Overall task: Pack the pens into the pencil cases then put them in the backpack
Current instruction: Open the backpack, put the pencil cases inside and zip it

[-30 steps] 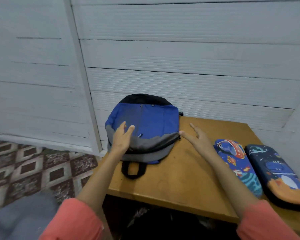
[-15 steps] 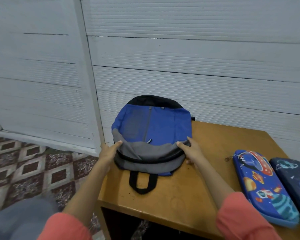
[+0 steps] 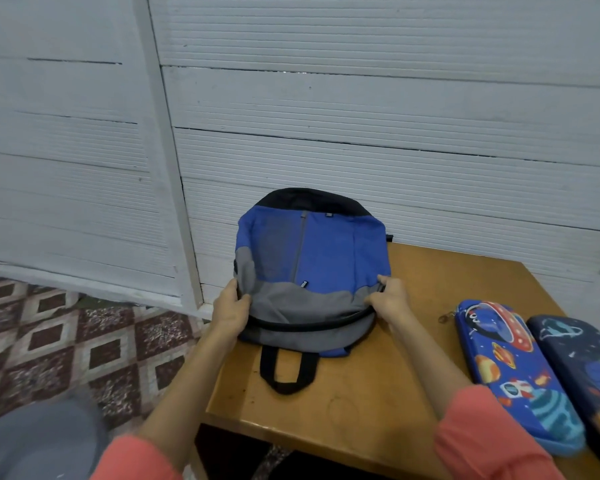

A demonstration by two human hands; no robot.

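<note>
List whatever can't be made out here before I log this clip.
Head view only.
Pens: none visible. The blue pencil case and dark pencil case lie closed, contents hidden.
The dark pencil case is also cut off by the right edge.
Inside of the backpack: hidden by its fabric; zip state unclear.
Fingertips of the left hand and right hand: hidden against the backpack's sides.

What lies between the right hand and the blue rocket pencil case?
Bare table, except a small metal ring beside the pencil case, seen in the head view.
</note>
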